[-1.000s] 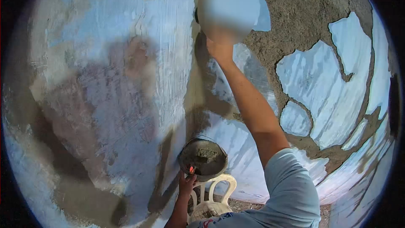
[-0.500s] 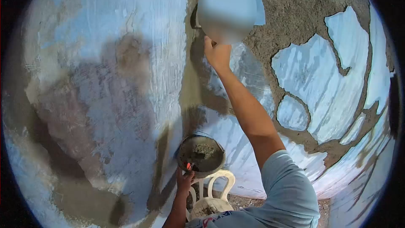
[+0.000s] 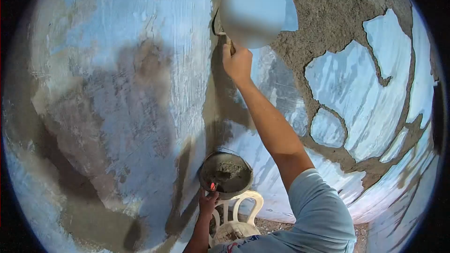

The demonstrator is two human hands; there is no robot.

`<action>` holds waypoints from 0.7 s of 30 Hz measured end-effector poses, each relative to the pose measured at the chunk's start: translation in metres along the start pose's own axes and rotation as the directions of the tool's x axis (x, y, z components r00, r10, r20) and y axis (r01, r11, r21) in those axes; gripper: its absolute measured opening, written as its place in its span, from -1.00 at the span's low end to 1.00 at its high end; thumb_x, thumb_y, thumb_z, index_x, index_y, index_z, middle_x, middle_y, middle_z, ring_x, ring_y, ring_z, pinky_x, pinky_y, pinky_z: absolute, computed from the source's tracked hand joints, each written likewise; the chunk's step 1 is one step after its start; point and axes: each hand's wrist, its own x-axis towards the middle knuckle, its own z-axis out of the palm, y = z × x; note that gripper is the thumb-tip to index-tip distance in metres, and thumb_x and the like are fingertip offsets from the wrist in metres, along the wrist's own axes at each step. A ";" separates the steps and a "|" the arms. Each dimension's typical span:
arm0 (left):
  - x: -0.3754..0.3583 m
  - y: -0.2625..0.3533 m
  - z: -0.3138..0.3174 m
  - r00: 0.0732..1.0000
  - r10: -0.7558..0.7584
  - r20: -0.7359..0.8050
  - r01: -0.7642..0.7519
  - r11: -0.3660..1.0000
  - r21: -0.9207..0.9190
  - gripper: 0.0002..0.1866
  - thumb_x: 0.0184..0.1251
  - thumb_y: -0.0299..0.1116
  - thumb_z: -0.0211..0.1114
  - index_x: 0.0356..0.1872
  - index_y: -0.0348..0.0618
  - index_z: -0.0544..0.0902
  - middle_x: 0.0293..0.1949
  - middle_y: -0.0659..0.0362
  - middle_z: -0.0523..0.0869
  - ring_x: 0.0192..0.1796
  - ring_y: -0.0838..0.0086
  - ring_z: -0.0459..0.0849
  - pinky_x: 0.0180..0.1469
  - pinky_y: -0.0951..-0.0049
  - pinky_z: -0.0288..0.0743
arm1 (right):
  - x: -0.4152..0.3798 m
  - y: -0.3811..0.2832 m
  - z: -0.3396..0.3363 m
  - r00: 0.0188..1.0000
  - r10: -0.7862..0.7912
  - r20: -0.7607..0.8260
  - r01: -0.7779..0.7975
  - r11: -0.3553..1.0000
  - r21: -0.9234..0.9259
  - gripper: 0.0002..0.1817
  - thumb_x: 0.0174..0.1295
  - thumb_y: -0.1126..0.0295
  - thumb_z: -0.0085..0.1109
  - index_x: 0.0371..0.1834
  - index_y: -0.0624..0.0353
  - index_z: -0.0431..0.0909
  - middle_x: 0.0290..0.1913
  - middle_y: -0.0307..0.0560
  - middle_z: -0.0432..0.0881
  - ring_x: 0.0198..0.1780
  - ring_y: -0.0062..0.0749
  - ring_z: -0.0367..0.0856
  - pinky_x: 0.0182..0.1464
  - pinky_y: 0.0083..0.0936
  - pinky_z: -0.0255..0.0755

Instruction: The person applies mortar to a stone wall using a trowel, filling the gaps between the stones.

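My right hand is raised high at the wall corner, closed round the handle of a trowel. The trowel's dark blade lies along the grey mortar strip in the corner; a blurred round patch hides part of it. Low down, my left hand grips the near rim of a round bucket, thumb over the edge. Wet grey mortar lies inside the bucket. A small orange-red thing shows by the left thumb at the rim.
A white plastic chair with a stained seat stands just behind and below the bucket. The left wall has worn blue paint and grey patches. On the right wall, rough mortar surrounds flaking light-blue paint.
My right hand has shifted slightly left and down with the trowel, and more of the handle shows. My left hand stays at the bucket's rim. The view has moved a little.
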 end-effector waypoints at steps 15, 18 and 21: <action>0.008 -0.006 -0.003 1.000 -0.007 0.027 0.008 0.999 -0.031 -0.01 0.45 -0.39 0.46 0.73 0.20 -0.02 0.01 0.11 0.74 -0.10 0.34 0.76 0.02 0.18 0.61 | 0.115 -0.030 -0.022 0.999 0.007 -0.042 -0.005 0.999 0.042 -0.63 0.46 0.21 0.15 0.11 0.22 0.74 -0.34 0.26 0.75 -0.24 0.17 0.78 -0.17 -0.14 0.59; 0.006 -0.004 -0.002 0.998 0.048 0.050 -0.046 0.998 -0.039 0.04 0.45 -0.39 0.46 0.74 0.22 -0.08 0.03 0.12 0.73 -0.11 0.35 0.75 0.03 0.15 0.62 | 0.149 -0.010 -0.004 0.992 -0.061 -0.114 0.062 0.998 0.001 -0.66 0.44 0.18 0.14 0.05 0.16 0.76 -0.36 0.26 0.75 -0.24 0.25 0.76 -0.15 -0.06 0.59; -0.003 0.006 0.000 0.999 0.007 0.041 -0.003 0.996 -0.087 -0.03 0.46 -0.42 0.44 0.71 0.19 -0.02 0.19 0.07 0.67 -0.05 0.31 0.77 0.05 0.11 0.65 | 0.161 -0.008 0.002 0.999 -0.027 -0.044 0.026 0.999 -0.034 -0.67 0.42 0.19 0.16 0.02 0.16 0.75 -0.36 0.27 0.74 -0.22 0.30 0.74 -0.13 -0.01 0.60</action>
